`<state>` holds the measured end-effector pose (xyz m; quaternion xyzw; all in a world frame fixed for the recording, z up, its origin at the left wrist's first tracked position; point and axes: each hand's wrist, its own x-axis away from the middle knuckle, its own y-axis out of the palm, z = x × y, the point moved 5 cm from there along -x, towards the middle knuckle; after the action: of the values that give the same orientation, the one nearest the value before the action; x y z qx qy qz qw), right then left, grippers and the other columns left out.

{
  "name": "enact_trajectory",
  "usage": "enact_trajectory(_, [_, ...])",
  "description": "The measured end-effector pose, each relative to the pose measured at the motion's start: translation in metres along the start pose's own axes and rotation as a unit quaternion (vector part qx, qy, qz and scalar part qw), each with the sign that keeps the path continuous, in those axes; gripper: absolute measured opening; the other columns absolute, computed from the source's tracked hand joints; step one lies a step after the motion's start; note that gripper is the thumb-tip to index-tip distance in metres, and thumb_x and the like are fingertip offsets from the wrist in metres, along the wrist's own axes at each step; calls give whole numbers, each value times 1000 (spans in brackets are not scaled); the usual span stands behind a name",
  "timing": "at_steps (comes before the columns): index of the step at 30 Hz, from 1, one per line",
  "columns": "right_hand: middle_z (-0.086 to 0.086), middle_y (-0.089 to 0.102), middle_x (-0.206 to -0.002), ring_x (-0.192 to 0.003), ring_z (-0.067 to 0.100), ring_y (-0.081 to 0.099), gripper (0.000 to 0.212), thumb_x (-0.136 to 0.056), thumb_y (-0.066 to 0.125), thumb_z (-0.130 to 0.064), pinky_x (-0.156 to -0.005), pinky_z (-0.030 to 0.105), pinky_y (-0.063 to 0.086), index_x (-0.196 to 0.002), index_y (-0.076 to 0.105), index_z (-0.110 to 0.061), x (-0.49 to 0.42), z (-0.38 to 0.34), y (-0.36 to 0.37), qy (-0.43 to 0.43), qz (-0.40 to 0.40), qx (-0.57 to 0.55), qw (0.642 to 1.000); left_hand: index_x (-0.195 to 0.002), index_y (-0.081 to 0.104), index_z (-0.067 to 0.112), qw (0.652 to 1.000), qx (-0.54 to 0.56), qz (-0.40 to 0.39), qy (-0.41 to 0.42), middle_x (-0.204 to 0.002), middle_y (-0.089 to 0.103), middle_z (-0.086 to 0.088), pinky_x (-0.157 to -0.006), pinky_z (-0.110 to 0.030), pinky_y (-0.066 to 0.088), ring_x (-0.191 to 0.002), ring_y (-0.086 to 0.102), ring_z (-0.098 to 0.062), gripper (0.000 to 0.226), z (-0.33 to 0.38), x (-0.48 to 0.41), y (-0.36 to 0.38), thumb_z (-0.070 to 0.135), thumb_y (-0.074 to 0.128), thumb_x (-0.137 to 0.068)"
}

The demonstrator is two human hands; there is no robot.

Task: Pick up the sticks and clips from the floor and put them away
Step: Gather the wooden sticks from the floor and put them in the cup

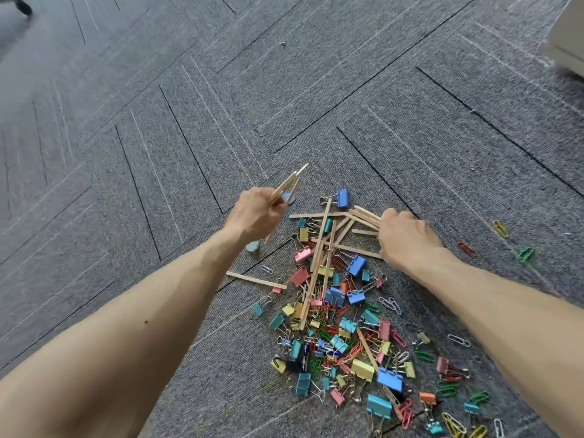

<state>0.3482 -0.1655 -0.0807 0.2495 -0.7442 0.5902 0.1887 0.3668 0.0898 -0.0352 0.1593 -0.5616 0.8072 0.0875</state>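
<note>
Left hand [256, 213]: centre of frame, above the carpet [142, 128], fingers curled round a bundle [289, 184] of wooden sticks, tips pointing up and right past the knuckles.

Right hand [407, 238]: right of centre, low, fingers curled down over the ends of the sticks [360, 218] fanned on the floor. Closed on them from above, fingertips hidden.

Further sticks crossed between the two hands, the longest running down toward lower centre through the clips [347, 336].

Lone stick [256, 279] flat on the floor below the left hand, right end touching a small pink clip.

Clips heaped below and between both wrists, spreading to the lower right edge. Binder clips in blue, teal, pink and yellow; wire ones in red, green and white.

Large blue clip [343, 197] at the top of the heap, just left of the right hand.

Three stray paper clips [501, 229] right of the right hand, well apart from the heap.

Two pale blue flat pieces [252, 247] near the left hand, one partly hidden behind the bundle; kind not discernible.

White furniture corner [568, 36] at upper right.
</note>
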Motion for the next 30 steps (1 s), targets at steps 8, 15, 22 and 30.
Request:
enact_trajectory(8, [12, 42, -91, -59, 17, 35, 15, -98, 42, -7, -58, 31, 37, -113, 42, -3, 1, 0, -1, -5, 2, -1, 1000, -86, 54, 7, 968, -249, -20, -27, -74, 55, -3, -49, -28, 45, -55, 52, -15, 18, 20, -10, 3, 8, 40, -97])
enact_trajectory(15, [14, 44, -93, -69, 23, 45, 16, -96, 43, -6, -60, 33, 39, -112, 43, -4, 1, 0, -1, -14, 5, 1, 1000, -81, 56, 10, 973, 73, -158, -150, -78, 54, -3, -52, -24, 46, -57, 46, -10, 16, 1, -12, 15, 15, 56, -97])
enact_trajectory(22, [15, 44, -95, -76, 26, 48, 19, -96, 42, -5, -62, 33, 40, -115, 43, -2, 0, -1, -1, -22, 11, 12, 1000, -89, 61, 6, 940, 187, -172, -226, -74, 50, 0, -39, -17, 37, -52, 41, -6, 19, -11, 4, 18, 24, 66, -92])
enact_trajectory(30, [16, 47, -96, -77, 27, 50, 19, -95, 41, -4, -61, 32, 39, -114, 44, -2, -1, -1, 1, -28, 19, 23, 999, -95, 71, 12, 996, 33, -34, -73, -71, 67, -4, -42, -21, 45, -45, 48, -9, 18, 3, -5, 4, 29, 69, -90])
